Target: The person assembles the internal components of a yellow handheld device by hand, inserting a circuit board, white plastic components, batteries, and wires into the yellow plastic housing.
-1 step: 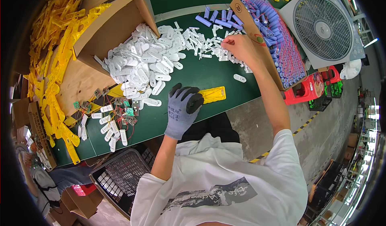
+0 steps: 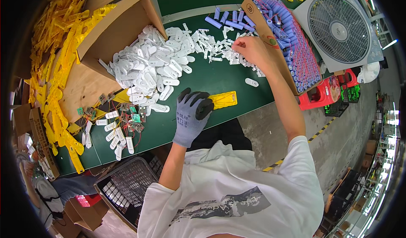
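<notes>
A: Right grip (image 2: 251, 51), bare skin. State?

B: Thumb and fingertips drawn close together over the scatter of small white narrow plastic parts (image 2: 213, 47). Can't tell if one is pinched; white pieces crowd right around the tips.

A: Left grip (image 2: 193, 113)?

B: In a grey-blue glove with dark fingertips. Fingers curled around the left end of a shallow yellow rectangular plastic housing (image 2: 226, 99). Exact contact is hidden under the glove.

A: Where's the housing, and which way does it run?

B: Near edge of the green counter (image 2: 224, 75), in front of the person's body. Long axis roughly left-right, right end tipped slightly away from the person. Free end points right, out of the glove.

A: Relative to the right grip?

B: Nearer the body and a bit left, well apart, bare green between. Left grip is the one on it.

A: Anything close to that gap?

B: One loose white oval plastic piece (image 2: 251, 82), just off to the right, nearer the body than the right grip. Open brown cardboard box of purple cylindrical cells (image 2: 277, 54) sits right beside the right forearm.
</notes>
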Motion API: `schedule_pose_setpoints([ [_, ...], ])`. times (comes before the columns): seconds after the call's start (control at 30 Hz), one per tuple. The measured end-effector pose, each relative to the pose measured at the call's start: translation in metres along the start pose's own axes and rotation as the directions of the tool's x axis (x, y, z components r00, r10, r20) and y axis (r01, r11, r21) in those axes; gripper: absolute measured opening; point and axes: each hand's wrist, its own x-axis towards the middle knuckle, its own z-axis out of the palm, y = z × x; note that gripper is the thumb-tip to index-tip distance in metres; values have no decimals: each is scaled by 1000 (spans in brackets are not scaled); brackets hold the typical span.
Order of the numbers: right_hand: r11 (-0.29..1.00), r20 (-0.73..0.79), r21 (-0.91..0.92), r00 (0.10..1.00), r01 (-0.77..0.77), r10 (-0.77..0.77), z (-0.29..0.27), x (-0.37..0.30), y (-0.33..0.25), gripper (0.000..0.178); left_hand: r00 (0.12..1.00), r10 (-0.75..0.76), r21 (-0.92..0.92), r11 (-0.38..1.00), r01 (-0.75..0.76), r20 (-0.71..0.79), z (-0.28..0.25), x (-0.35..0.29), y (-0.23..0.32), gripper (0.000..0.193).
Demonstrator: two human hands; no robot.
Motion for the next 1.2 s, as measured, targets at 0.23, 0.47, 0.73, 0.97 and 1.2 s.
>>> schedule_pose_setpoints([
  [0.23, 993, -108, -60, 989, 98, -104, 9, -11, 1, 15, 1000, -1, -6, 1000, 1, 0, -3, -2, -1, 18],
  [0.47, 883, -38, 456, 994, 112, -106, 16, -74, -26, 14, 999, -14, -30, 999, 15, 35, -4, -3, 1, 19],
  [0.73, 741, 103, 666, 994, -87, 25, 20, -112, -33, 13, 999, -17, -9, 1000, 17, 44, -3, -3, 1, 21],
  [0.97, 841, -91, 540, 995, 24, 30, 42, -132, -35, 16, 999, -18, -16, 1000, 18, 32, -4, -5, -1, 22],
  [1.2, 889, -177, 351, 954, 293, -244, 41, -132, -28, 10, 999, -28, -2, 1000, 29, 38, -2, -6, -3, 22],
])
